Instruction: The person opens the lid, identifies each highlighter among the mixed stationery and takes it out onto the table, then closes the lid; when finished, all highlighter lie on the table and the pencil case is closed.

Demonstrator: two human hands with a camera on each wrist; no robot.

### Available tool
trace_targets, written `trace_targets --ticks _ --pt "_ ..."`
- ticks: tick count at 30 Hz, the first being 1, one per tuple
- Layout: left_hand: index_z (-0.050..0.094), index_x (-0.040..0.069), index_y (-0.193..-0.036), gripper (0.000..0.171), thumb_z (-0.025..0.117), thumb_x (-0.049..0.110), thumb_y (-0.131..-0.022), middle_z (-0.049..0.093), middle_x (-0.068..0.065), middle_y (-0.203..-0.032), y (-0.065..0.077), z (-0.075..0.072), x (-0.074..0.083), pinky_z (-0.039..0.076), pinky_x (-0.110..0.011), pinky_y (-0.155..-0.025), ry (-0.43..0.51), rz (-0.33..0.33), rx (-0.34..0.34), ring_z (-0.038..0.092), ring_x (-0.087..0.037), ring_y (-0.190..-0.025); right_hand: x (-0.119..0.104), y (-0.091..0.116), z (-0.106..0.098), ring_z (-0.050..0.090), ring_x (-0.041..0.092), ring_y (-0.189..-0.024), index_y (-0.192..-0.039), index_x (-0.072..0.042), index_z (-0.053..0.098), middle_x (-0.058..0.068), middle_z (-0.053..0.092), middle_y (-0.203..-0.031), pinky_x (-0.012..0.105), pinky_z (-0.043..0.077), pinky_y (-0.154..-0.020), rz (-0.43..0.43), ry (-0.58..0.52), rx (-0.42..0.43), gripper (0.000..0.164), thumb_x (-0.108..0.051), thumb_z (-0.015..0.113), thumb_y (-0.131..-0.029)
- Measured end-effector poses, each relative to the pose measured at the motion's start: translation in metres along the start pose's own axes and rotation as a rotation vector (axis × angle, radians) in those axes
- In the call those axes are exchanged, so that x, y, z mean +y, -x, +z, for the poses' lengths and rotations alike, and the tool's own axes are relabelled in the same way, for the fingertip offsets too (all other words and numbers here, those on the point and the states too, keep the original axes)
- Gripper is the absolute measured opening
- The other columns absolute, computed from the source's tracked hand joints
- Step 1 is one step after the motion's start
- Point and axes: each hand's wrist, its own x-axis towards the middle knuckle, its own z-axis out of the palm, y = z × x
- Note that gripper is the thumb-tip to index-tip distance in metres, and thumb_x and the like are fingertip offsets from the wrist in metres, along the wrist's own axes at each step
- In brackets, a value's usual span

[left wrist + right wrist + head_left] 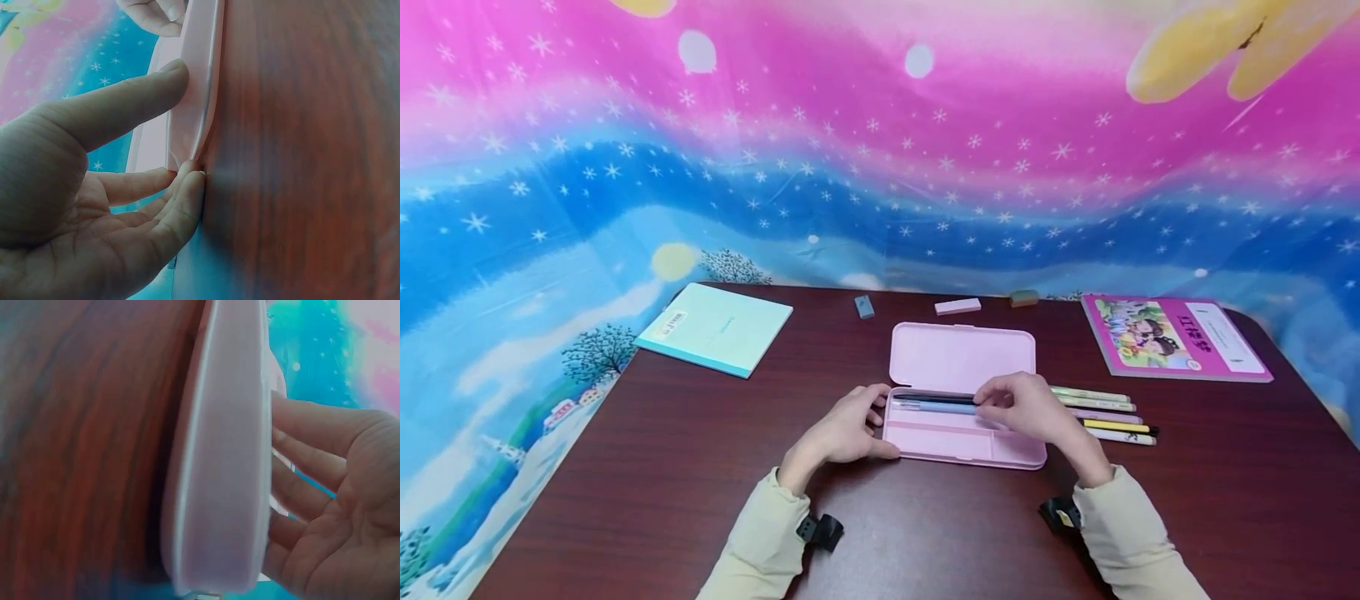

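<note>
A pink pencil case lies on the table with its lid raised at the back. In its rear compartment a black pen and a light blue pen lie side by side. My left hand grips the case's left end, thumb at the front wall and fingers round the corner, as the left wrist view also shows. My right hand reaches over the case's right half and pinches the light blue pen near its right end. In the right wrist view the case wall hides those fingertips.
Several pens and markers lie right of the case. Behind it sit a blue eraser, a pale pink eraser and a greenish block. A mint notebook lies at the back left, a pink picture book at the back right.
</note>
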Motion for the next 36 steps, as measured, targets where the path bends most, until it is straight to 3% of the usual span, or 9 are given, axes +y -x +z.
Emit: trace_targets --ticks 7,18,29,36 --pt "0.045 -0.005 -0.131 0.078 0.087 0.011 -0.067 0.051 -0.015 -0.115 -0.001 0.0 0.0 0.05 -0.028 -0.077 -0.001 0.007 0.005 0.055 -0.021 -0.093 -0.008 0.001 0.006 0.049 0.009 -0.065 -0.086 -0.006 0.072 -0.004 0.063 -0.072 0.026 0.043 -0.061 -0.008 0.097 -0.025 0.006 -0.007 0.075 -0.08" --pt "0.044 -0.003 -0.134 0.078 0.086 0.013 -0.07 0.05 -0.013 -0.117 0.0 0.0 0.0 0.05 -0.03 -0.079 -0.008 -0.005 -0.012 0.054 -0.019 -0.094 -0.015 0.001 0.011 0.048 0.011 -0.064 -0.079 -0.01 0.072 -0.005 0.059 -0.066 0.029 0.041 -0.062 0.08 0.186 -0.006 0.004 -0.009 0.075 -0.081" --pt "0.044 -0.003 -0.134 0.08 0.086 0.014 -0.069 0.05 -0.012 -0.117 -0.001 0.001 -0.002 0.05 -0.029 -0.079 -0.004 -0.006 -0.005 0.054 -0.018 -0.094 -0.012 0.005 -0.003 0.055 0.009 -0.067 -0.082 -0.008 0.069 -0.004 0.064 -0.073 0.028 0.048 -0.062 -0.01 0.065 0.006 0.002 -0.008 0.07 -0.085" --pt "0.044 -0.005 -0.133 0.08 0.087 0.012 -0.068 0.05 -0.014 -0.116 -0.002 0.002 -0.003 0.05 -0.028 -0.077 -0.009 0.015 0.001 0.055 -0.021 -0.094 -0.006 0.006 -0.01 0.059 0.012 -0.064 -0.088 -0.006 0.069 0.0 0.067 -0.076 0.025 0.047 -0.054 0.024 -0.039 0.042 0.004 -0.008 0.071 -0.085"
